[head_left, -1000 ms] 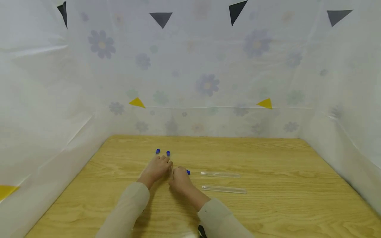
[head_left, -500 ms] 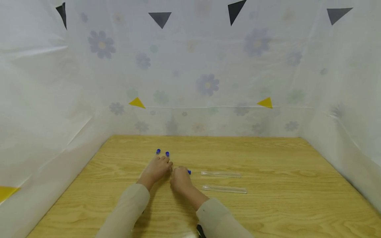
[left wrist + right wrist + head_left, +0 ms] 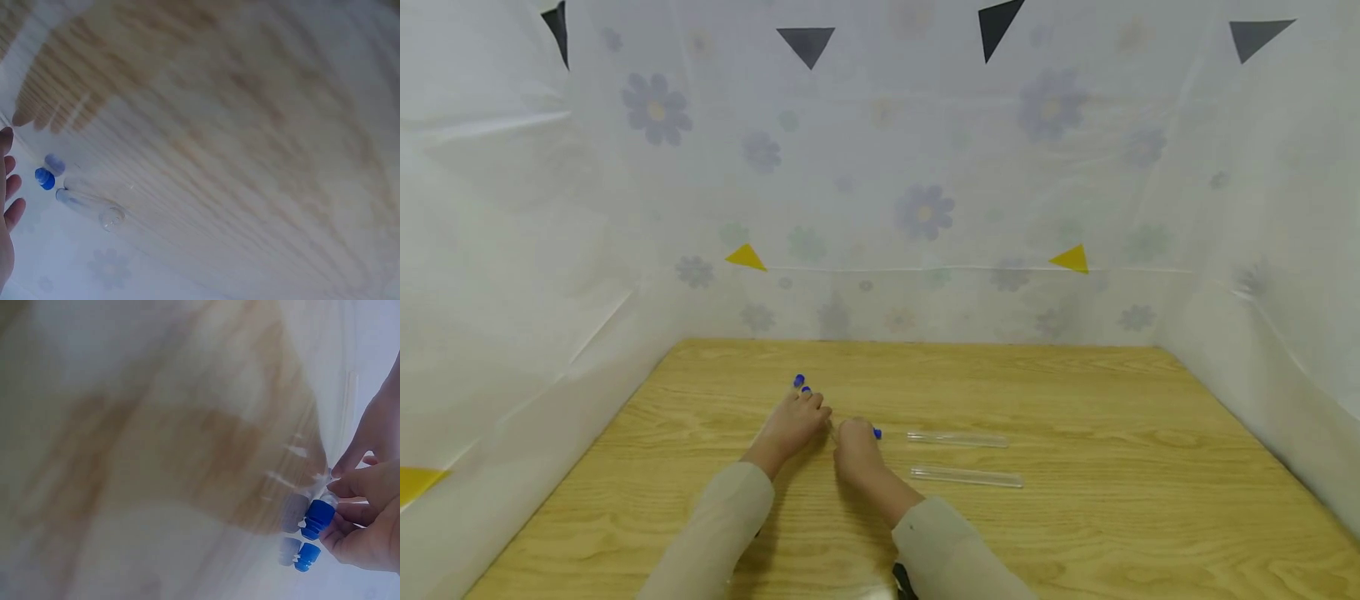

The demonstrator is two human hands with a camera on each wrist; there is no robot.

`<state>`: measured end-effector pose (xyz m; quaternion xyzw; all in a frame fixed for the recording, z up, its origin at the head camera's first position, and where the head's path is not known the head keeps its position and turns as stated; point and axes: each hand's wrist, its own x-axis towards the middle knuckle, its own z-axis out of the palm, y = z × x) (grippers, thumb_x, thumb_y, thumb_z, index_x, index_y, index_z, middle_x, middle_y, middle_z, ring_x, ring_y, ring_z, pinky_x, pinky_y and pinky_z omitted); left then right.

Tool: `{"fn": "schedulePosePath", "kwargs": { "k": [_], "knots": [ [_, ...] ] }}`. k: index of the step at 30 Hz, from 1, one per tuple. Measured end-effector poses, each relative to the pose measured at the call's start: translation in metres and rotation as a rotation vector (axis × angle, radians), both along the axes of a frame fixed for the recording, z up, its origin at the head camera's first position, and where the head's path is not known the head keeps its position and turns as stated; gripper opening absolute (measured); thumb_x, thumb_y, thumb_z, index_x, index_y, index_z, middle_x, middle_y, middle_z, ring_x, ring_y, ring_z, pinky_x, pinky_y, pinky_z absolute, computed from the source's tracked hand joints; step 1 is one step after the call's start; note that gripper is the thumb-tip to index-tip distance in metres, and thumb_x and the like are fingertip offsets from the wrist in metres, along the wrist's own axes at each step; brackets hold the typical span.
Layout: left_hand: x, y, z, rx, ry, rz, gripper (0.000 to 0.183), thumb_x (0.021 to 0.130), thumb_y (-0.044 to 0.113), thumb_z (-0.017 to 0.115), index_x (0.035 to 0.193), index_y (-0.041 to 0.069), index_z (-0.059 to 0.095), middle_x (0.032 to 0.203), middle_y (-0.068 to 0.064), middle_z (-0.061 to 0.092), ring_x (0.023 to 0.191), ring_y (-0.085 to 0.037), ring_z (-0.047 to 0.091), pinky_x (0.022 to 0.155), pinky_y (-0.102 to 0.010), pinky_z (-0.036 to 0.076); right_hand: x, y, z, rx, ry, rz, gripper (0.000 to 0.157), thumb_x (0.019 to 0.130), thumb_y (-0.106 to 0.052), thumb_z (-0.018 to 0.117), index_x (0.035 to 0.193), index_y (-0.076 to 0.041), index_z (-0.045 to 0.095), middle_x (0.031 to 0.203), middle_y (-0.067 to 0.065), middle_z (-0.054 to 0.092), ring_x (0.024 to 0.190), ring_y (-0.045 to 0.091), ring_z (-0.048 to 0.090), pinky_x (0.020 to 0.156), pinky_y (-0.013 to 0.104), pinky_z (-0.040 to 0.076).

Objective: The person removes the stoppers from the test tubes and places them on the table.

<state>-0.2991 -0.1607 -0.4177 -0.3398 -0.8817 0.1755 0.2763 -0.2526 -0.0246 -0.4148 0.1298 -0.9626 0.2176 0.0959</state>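
My left hand [image 3: 793, 423] reaches over the table, its index finger stretched toward the right hand. My right hand [image 3: 857, 454] is curled beside it. Between them shows a thin clear test tube [image 3: 832, 428], pinched by the fingertips of both hands; much of it is hidden. Beyond the left hand lie two blue stoppers [image 3: 799, 381], with clear tube visible below them. In the right wrist view two ribbed blue stoppers [image 3: 320, 515] lie right by the right hand's fingers. A clear tube [image 3: 87, 203] with a rounded end lies past the left fingers in the left wrist view.
Two clear test tubes [image 3: 966, 477] lie side by side on the wooden table [image 3: 1112, 517], to the right of my right hand. White flower-print sheeting [image 3: 880, 167] closes in the back and sides.
The nearer blue stopper beyond the left hand has shifted left, close to the other one. My left hand has edged slightly left and the right hand slightly right, widening the gap.
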Motion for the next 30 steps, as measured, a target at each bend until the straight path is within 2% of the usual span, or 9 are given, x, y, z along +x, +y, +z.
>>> {"fn": "schedulePosePath", "kwargs": {
  "k": [3,5,9,13,16,19,25,30],
  "knots": [
    [-0.001,0.0,0.0,-0.01,-0.051,0.055,0.007,0.08,0.013,0.069,0.086,0.013,0.066,0.087,-0.004,0.06,0.081,-0.021,0.056,0.074,-0.032,0.05,0.001,0.0,0.003,0.023,-0.003,-0.001,0.005,0.076,0.007,0.062,0.073,0.005,0.061,0.074,0.013,0.058,0.074,0.024,0.059,0.065,0.027,0.052],
    [-0.003,0.0,-0.001,-0.031,-0.068,0.092,0.01,0.08,0.011,0.07,0.088,0.012,0.066,0.09,-0.005,0.06,0.084,-0.02,0.056,0.075,-0.032,0.051,0.001,0.0,0.006,0.118,0.021,-0.001,0.002,0.078,0.004,0.063,0.076,0.005,0.064,0.074,0.011,0.059,0.074,0.022,0.059,0.069,0.025,0.052],
    [-0.005,-0.002,0.0,-0.024,-0.073,0.102,0.013,0.077,0.007,0.072,0.087,0.011,0.065,0.089,-0.005,0.059,0.084,-0.021,0.057,0.073,-0.031,0.051,0.0,0.0,0.012,0.184,0.012,-0.004,0.009,0.078,-0.002,0.069,0.084,0.005,0.067,0.077,0.01,0.061,0.076,0.02,0.06,0.071,0.021,0.052],
    [-0.008,-0.005,0.001,0.007,-0.083,0.084,0.014,0.076,0.003,0.071,0.086,0.009,0.063,0.091,-0.006,0.058,0.086,-0.022,0.057,0.073,-0.033,0.05,-0.002,0.004,0.014,0.091,-0.021,0.005,0.016,0.073,0.003,0.072,0.088,0.007,0.066,0.081,0.013,0.06,0.08,0.023,0.06,0.069,0.022,0.053],
    [-0.007,-0.007,0.004,-0.016,-0.109,0.112,0.017,0.077,0.002,0.071,0.091,0.009,0.064,0.096,-0.007,0.059,0.091,-0.022,0.058,0.076,-0.034,0.051,-0.002,0.011,0.015,0.025,0.005,0.054,0.016,0.074,0.011,0.065,0.09,0.008,0.066,0.084,0.015,0.061,0.082,0.027,0.06,0.072,0.026,0.054],
    [-0.005,-0.009,0.008,-0.056,-0.128,0.151,0.022,0.076,0.003,0.073,0.095,0.009,0.064,0.101,-0.008,0.06,0.096,-0.023,0.059,0.079,-0.035,0.051,-0.004,0.018,0.018,0.001,0.021,0.103,0.023,0.075,0.014,0.058,0.095,0.008,0.067,0.089,0.018,0.062,0.087,0.03,0.06,0.076,0.029,0.054],
    [-0.001,-0.014,0.017,-0.085,-0.122,0.17,0.026,0.075,0.004,0.074,0.098,0.009,0.064,0.101,-0.007,0.06,0.095,-0.022,0.058,0.078,-0.033,0.05,-0.014,0.037,0.024,-0.008,-0.069,0.194,0.028,0.081,0.015,0.054,0.107,0.009,0.062,0.102,0.019,0.06,0.101,0.033,0.058,0.085,0.033,0.053],
    [0.002,-0.016,0.022,-0.069,-0.119,0.162,0.029,0.075,0.005,0.074,0.101,0.01,0.063,0.099,-0.005,0.059,0.094,-0.021,0.058,0.076,-0.031,0.05,-0.023,0.053,0.028,-0.022,-0.053,0.297,0.023,0.083,0.013,0.057,0.106,0.011,0.061,0.101,0.021,0.06,0.094,0.032,0.06,0.079,0.032,0.054]
  ]
}}
